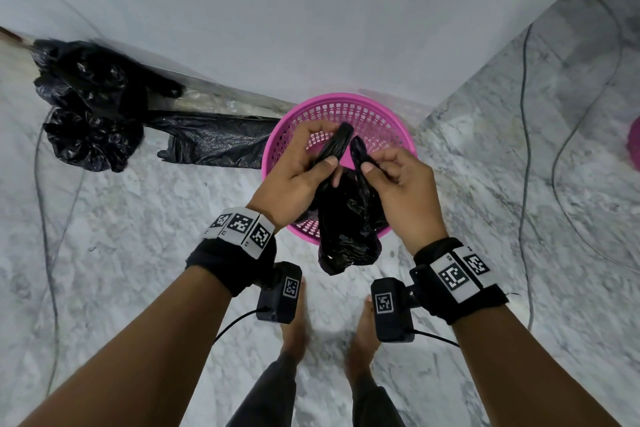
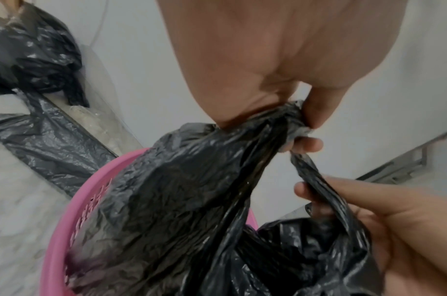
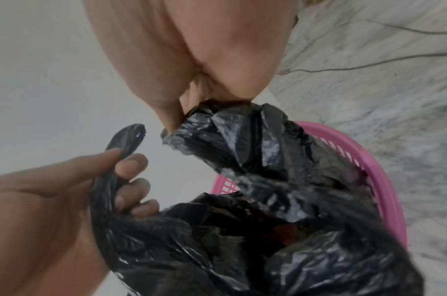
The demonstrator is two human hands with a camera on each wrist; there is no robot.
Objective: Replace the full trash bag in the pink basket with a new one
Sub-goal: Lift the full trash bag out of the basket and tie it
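A crumpled black trash bag (image 1: pixel 346 229) hangs over the near rim of the pink mesh basket (image 1: pixel 398 135), which stands on the floor in a wall corner. My left hand (image 1: pixel 304 163) grips one bunched handle strip of the bag. My right hand (image 1: pixel 391 177) pinches the other strip beside it. In the left wrist view the left hand (image 2: pixel 303 128) holds the gathered bag (image 2: pixel 179 200) above the basket (image 2: pixel 73 210). The right wrist view shows the right hand (image 3: pixel 186 112) pinching the bag's (image 3: pixel 267 180) top edge. Inside, the basket holds no bag.
Bulging black bags (image 1: pixel 86 97) lie by the wall at the left, and a flat black bag (image 1: pixel 214 142) stretches from them to the basket. Thin cables (image 1: pixel 526 149) run over the marble floor on both sides. My bare feet (image 1: pixel 294 322) stand just before the basket.
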